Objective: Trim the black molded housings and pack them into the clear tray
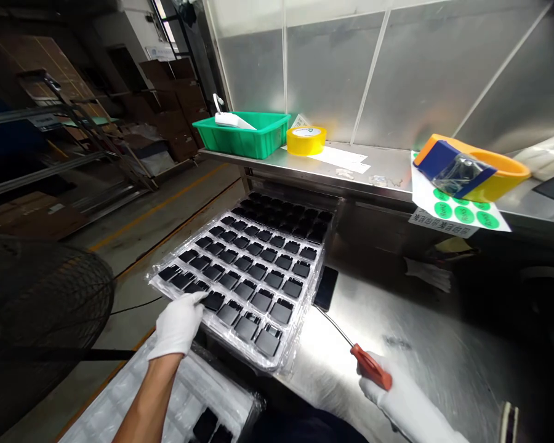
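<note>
At 9 o'clock on steel bench: 1 clear tray, black parts in rows. Tray's 7 o'clock: gloved left hand, fingertips at near row; whether gripping, cannot tell. 4 o'clock: gloved right hand closed round 1 red-handled tool. Step, seemingly: handling parts; next move calls for light touch.

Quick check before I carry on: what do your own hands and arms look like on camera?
The left hand is in a plain white glove that ends around the wrist; the left forearm beyond it shows no sleeve. The right hand is white-gloved too, and white covering runs on to the picture's edge, whether glove or sleeve I can't tell.
</note>
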The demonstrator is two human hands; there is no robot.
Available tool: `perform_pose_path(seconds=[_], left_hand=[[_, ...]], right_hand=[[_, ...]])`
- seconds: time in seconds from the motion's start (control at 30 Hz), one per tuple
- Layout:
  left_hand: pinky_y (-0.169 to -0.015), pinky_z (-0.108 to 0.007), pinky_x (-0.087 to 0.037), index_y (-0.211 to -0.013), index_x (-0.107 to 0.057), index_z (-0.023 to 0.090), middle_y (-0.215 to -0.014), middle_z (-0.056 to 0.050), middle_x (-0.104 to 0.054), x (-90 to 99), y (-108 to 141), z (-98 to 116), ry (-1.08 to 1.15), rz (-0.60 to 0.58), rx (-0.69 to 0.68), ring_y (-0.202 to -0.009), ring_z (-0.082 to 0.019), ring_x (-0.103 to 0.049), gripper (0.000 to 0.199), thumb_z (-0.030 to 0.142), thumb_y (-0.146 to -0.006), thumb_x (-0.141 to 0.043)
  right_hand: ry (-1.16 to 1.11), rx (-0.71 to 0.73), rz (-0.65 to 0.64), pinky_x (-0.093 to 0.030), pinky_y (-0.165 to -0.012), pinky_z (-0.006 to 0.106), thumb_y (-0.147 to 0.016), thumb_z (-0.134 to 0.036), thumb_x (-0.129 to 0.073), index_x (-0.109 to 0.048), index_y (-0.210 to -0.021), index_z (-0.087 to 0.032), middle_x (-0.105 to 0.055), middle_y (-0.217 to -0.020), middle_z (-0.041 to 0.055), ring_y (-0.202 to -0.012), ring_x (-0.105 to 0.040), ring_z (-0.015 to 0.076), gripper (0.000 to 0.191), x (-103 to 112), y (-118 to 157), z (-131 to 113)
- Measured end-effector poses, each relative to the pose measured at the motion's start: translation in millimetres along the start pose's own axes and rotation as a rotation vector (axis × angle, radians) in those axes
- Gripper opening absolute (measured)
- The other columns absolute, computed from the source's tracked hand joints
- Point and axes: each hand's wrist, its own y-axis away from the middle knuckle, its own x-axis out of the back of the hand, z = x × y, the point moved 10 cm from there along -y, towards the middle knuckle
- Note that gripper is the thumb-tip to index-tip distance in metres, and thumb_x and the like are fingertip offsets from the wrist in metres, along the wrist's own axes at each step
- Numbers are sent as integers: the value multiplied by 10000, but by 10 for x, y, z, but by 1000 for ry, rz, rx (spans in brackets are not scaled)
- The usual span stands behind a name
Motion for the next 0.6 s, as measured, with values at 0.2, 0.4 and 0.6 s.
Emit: perform_pose_path(seconds=[0.2,0.4,0.6], left_hand=[[-829,-320,-497,-1058,-729,241,-1147,-28,-698,-24,16,-19,59,81,-23,-1030,-252,-637,353,243,-834,-456],[-866,-280,-496,-985,-751,215,-1164,-3,-686,-28,156,31,80,145,-105,-1018,-215,-643,365,165,-816,-432],[-921,-295,-490,-1027,-733,174,-1159,-40,-688,-45,219,47,81,233,-124,-1048,-220,-637,371,186,-838,-414]], right_hand=[[268,-156,-55,-270,-339,198,-653,-189,-490,-515,-709,-204,-498,-509,-22,-391,-432,107,63,170,-147,-438],[304,-157,-75,-265,-328,194,-622,-182,-478,-519,-720,-207,-503,-492,-25,-370,-417,102,109,120,-313,-417],[265,-178,-79,-327,-352,190,-611,-199,-493,-517,-728,-208,-573,-552,-4,-437,-501,116,120,172,-228,-362]])
